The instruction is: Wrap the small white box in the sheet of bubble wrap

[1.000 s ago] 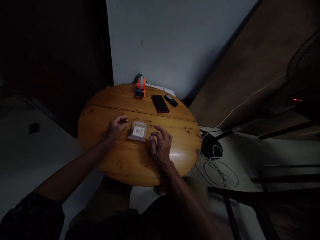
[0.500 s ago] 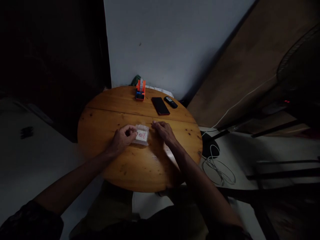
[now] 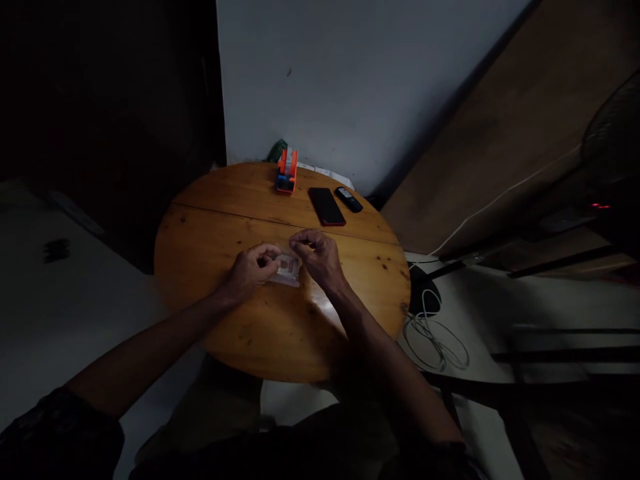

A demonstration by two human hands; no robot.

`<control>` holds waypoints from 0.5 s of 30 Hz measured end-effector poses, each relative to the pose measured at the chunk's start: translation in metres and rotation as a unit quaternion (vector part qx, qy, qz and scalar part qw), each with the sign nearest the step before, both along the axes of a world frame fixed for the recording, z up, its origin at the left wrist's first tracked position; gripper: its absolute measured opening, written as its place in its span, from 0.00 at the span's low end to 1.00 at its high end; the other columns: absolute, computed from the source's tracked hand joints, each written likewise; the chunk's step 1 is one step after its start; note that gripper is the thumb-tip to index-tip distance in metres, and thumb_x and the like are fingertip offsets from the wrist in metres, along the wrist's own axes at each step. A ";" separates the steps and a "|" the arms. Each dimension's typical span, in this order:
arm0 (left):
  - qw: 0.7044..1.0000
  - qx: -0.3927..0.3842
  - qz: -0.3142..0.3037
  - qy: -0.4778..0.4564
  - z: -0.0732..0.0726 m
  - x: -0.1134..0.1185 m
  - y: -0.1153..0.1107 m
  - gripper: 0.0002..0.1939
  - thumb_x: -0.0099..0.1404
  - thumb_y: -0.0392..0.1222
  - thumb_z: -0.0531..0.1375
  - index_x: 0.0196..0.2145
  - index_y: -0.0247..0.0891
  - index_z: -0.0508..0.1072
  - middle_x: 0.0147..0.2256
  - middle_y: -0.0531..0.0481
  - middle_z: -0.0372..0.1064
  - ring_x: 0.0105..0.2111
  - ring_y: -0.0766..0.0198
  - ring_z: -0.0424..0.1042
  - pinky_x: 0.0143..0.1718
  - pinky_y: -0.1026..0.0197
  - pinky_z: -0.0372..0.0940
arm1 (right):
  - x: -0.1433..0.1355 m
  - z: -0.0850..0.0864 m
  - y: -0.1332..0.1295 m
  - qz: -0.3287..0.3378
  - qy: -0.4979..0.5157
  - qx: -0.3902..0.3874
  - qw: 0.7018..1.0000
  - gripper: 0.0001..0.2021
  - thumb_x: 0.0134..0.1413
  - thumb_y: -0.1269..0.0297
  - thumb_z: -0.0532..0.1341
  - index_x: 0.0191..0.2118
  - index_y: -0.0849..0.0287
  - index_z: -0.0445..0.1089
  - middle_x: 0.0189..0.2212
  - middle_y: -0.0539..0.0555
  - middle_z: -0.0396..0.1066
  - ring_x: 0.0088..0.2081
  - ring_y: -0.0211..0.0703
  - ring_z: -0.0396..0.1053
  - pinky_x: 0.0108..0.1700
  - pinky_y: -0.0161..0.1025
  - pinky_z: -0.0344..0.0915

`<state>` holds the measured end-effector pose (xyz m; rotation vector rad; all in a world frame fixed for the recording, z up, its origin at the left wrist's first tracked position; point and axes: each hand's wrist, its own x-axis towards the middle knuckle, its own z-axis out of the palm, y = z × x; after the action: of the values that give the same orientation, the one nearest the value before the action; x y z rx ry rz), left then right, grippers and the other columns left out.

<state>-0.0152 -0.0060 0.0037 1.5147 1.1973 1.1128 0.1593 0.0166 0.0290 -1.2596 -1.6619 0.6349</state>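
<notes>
A small clear-wrapped packet with a pale printed face [image 3: 289, 268] lies on the round wooden table [image 3: 240, 353]. My left hand [image 3: 254, 268] is at its left side, thumb and fingers curled close together over its edge; whether they grip the wrap is hard to see. Above the packet's right side is my right hand [image 3: 317, 255], its thumb and fingertips pinched together. Anything between those fingertips is too small and dark to make out.
Near the table's back edge stands an orange and blue tape dispenser [image 3: 287, 172]. To its right lie a dark phone [image 3: 327, 207] and a small black keypad phone [image 3: 349, 199]. A white cable [image 3: 433, 333] coils on the floor at right.
My right hand has moved left and up, from beside the packet to over its right side, its fingers now pinched. My left hand stays at the packet's left. The whole view has shifted slightly.
</notes>
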 end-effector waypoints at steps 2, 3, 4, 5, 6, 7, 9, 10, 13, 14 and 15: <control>1.000 -0.002 -0.001 -0.007 -0.003 0.000 0.001 0.14 0.55 0.45 0.63 0.39 0.36 0.78 0.22 0.56 0.66 0.23 0.68 0.63 0.28 0.65 0.58 | 0.000 0.002 -0.019 0.006 -0.079 0.052 0.995 0.09 0.57 0.63 0.61 0.31 0.56 0.78 0.35 0.54 0.77 0.39 0.46 0.72 0.44 0.42 0.65; 1.000 0.000 -0.003 -0.010 -0.004 0.000 0.002 0.15 0.55 0.44 0.63 0.39 0.36 0.78 0.23 0.55 0.67 0.24 0.67 0.64 0.28 0.65 0.59 | 0.000 0.001 -0.027 0.001 -0.123 0.076 0.989 0.10 0.60 0.64 0.60 0.32 0.55 0.79 0.36 0.54 0.78 0.41 0.47 0.72 0.47 0.44 0.64; 1.000 0.003 -0.006 -0.013 -0.006 0.000 0.003 0.15 0.55 0.44 0.63 0.39 0.35 0.78 0.24 0.55 0.68 0.25 0.67 0.65 0.28 0.65 0.59 | -0.001 -0.001 -0.036 -0.005 -0.165 0.098 0.981 0.10 0.61 0.65 0.60 0.32 0.54 0.79 0.37 0.54 0.78 0.43 0.47 0.72 0.48 0.45 0.62; 1.000 0.006 -0.008 -0.017 -0.007 -0.001 0.003 0.15 0.56 0.44 0.63 0.39 0.35 0.78 0.25 0.54 0.69 0.25 0.67 0.65 0.29 0.65 0.60 | -0.002 -0.003 -0.043 -0.009 -0.201 0.118 0.972 0.11 0.63 0.65 0.60 0.33 0.53 0.80 0.38 0.53 0.79 0.43 0.46 0.71 0.49 0.46 0.61; 1.000 0.007 -0.011 -0.023 -0.008 -0.001 0.003 0.15 0.56 0.45 0.63 0.39 0.35 0.78 0.25 0.54 0.69 0.25 0.67 0.66 0.29 0.65 0.60 | -0.003 -0.006 -0.049 -0.011 -0.232 0.136 0.963 0.11 0.64 0.65 0.60 0.34 0.53 0.80 0.39 0.53 0.79 0.44 0.46 0.71 0.49 0.46 0.59; 1.000 0.006 -0.014 -0.027 -0.009 -0.001 0.004 0.15 0.56 0.45 0.63 0.39 0.35 0.77 0.25 0.54 0.68 0.25 0.67 0.65 0.28 0.65 0.60 | -0.004 -0.009 -0.053 -0.012 -0.256 0.153 0.954 0.11 0.64 0.66 0.60 0.35 0.53 0.80 0.40 0.53 0.79 0.44 0.46 0.71 0.49 0.47 0.58; 0.999 0.000 -0.016 -0.034 -0.008 -0.001 0.003 0.14 0.55 0.45 0.63 0.39 0.36 0.77 0.24 0.55 0.66 0.24 0.68 0.63 0.27 0.65 0.58 | -0.004 -0.015 -0.060 -0.009 -0.288 0.183 0.940 0.10 0.66 0.67 0.59 0.38 0.53 0.79 0.41 0.53 0.79 0.45 0.46 0.70 0.49 0.48 0.57; 0.999 -0.005 -0.016 -0.036 -0.007 -0.001 0.002 0.14 0.55 0.45 0.63 0.38 0.36 0.77 0.23 0.56 0.65 0.23 0.68 0.62 0.26 0.65 0.58 | -0.004 -0.017 -0.062 -0.008 -0.300 0.194 0.934 0.10 0.66 0.67 0.58 0.40 0.53 0.79 0.42 0.53 0.79 0.46 0.46 0.70 0.50 0.48 0.56; 0.999 -0.017 -0.016 -0.039 -0.001 -0.001 0.000 0.13 0.54 0.45 0.63 0.37 0.36 0.76 0.22 0.56 0.63 0.23 0.68 0.61 0.25 0.65 0.56 | -0.004 -0.020 -0.070 0.000 -0.338 0.206 0.918 0.09 0.66 0.64 0.59 0.46 0.53 0.76 0.45 0.54 0.79 0.51 0.48 0.70 0.55 0.50 0.55; 0.999 -0.019 -0.016 -0.039 0.001 -0.001 0.000 0.13 0.54 0.45 0.63 0.37 0.36 0.76 0.22 0.57 0.63 0.23 0.68 0.61 0.25 0.65 0.56 | -0.004 -0.020 -0.072 0.002 -0.353 0.206 0.913 0.10 0.66 0.64 0.59 0.48 0.54 0.76 0.47 0.55 0.78 0.52 0.48 0.69 0.57 0.51 0.54; 0.999 -0.022 -0.016 -0.040 0.003 0.000 -0.001 0.13 0.54 0.44 0.63 0.36 0.36 0.76 0.22 0.57 0.63 0.22 0.68 0.61 0.25 0.65 0.56 | -0.004 -0.020 -0.075 0.004 -0.367 0.206 0.907 0.11 0.66 0.65 0.58 0.49 0.54 0.75 0.48 0.56 0.78 0.53 0.49 0.69 0.59 0.52 0.53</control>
<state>-0.0156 -0.0068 0.0068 1.4381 1.1323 1.1090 0.1548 -0.0582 0.0086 -1.2402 -2.2509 -0.2458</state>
